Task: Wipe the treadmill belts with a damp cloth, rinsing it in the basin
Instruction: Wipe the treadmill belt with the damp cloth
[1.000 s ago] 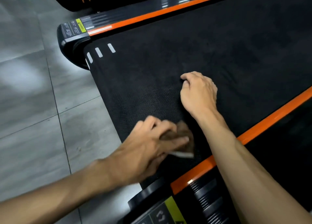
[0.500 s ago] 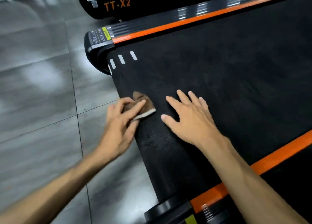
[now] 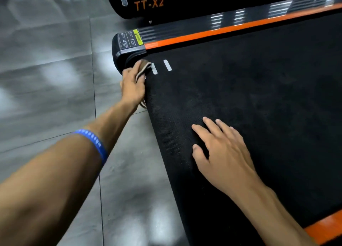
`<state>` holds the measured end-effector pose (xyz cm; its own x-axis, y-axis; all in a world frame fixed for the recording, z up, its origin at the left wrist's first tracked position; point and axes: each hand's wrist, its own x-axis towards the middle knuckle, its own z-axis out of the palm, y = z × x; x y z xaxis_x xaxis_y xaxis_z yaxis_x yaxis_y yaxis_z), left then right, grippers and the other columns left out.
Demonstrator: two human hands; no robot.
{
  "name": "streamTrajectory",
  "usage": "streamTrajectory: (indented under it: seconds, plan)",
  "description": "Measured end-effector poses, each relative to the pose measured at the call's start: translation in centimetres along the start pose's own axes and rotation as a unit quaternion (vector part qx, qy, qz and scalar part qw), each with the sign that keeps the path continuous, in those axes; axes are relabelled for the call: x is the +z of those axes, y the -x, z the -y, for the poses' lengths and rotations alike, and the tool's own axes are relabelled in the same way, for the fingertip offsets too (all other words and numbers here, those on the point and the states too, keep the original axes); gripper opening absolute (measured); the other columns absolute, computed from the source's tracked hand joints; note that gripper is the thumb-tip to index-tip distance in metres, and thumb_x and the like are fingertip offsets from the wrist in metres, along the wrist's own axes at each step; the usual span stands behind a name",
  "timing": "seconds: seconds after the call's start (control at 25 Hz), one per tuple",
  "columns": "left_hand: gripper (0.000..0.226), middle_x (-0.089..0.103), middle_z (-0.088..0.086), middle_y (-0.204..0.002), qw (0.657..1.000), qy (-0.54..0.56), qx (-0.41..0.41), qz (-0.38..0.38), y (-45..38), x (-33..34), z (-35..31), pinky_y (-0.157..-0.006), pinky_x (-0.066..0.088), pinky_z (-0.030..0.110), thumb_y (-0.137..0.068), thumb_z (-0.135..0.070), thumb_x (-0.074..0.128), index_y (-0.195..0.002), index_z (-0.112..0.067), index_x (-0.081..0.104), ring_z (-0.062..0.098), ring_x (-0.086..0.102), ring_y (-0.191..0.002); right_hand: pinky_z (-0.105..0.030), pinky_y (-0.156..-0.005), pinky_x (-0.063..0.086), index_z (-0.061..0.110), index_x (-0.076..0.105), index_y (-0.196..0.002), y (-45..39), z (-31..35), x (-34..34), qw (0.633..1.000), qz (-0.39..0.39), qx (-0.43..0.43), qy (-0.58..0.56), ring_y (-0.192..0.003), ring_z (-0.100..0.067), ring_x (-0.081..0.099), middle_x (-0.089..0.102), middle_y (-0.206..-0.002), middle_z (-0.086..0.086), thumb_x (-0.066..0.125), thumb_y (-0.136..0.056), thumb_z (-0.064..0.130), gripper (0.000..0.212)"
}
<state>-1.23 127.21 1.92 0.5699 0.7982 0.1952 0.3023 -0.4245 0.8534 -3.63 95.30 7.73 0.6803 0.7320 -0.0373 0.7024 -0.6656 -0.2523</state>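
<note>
Both hands work: the left hand [image 3: 133, 82] grips the cloth [image 3: 143, 68] at the belt [image 3: 240, 97] corner, needing firm pressure along the edge, while the flat-fingered right hand [image 3: 222, 153] braces.

The black treadmill belt [image 3: 259, 101] ran between two orange side strips [image 3: 222, 31], with short white dashes [image 3: 167, 65] printed near its end. A brown cloth [image 3: 143, 68] lay pressed on the belt's far corner beside the black end cap [image 3: 127, 47], under the left hand [image 3: 133, 84]. The right hand [image 3: 222, 153] rested flat on the belt, fingers spread, well apart from the cloth. The treadmill stood on a glossy grey tiled floor [image 3: 51, 75], and a second black machine marked TT-X2 [image 3: 149, 4] stood on it just beyond
</note>
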Motion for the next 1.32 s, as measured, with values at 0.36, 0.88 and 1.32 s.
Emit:
streamTrajectory:
  seconds: [0.36, 0.88, 1.32]
  plan:
    - [0.050, 0.048, -0.004, -0.122, 0.992, 0.093, 0.080, 0.031, 11.6, -1.1, -0.8, -0.107, 0.037, 0.025, -0.083, 0.003, 0.049, -0.123, -0.025, 0.063, 0.007, 0.048, -0.118, -0.050, -0.112, 0.031, 0.026, 0.055, -0.136, -0.1, -0.1, 0.6, 0.999, -0.040, -0.003, 0.028, -0.139, -0.029, 0.041, 0.048, -0.148, -0.005, 0.032, -0.088, 0.045, 0.057]
    - [0.047, 0.064, -0.005, -0.109, 0.991, 0.118, -0.063, -0.022, -2.2, 0.1, -0.8, -0.098, 0.051, 0.038, -0.082, 0.005, 0.046, -0.108, -0.024, 0.071, 0.014, 0.062, -0.101, -0.055, -0.105, 0.041, 0.023, 0.060, -0.129, -0.7, -0.3, 1.2, 0.995, -0.089, -0.013, 0.039, -0.131, -0.032, 0.049, 0.055, -0.140, -0.007, 0.040, -0.086, 0.042, 0.051]
    - [0.055, 0.048, 0.001, -0.124, 0.997, 0.014, 0.076, 0.026, 9.4, -0.1, -2.0, -0.109, 0.037, 0.043, -0.080, -0.010, 0.046, -0.122, -0.043, 0.061, 0.025, 0.047, -0.119, -0.040, -0.104, 0.033, 0.029, 0.058, -0.132, -1.3, -1.5, 0.1, 0.998, -0.066, -0.017, -0.007, -0.131, -0.020, 0.045, 0.051, -0.144, 0.008, 0.052, -0.093, 0.022, 0.039]
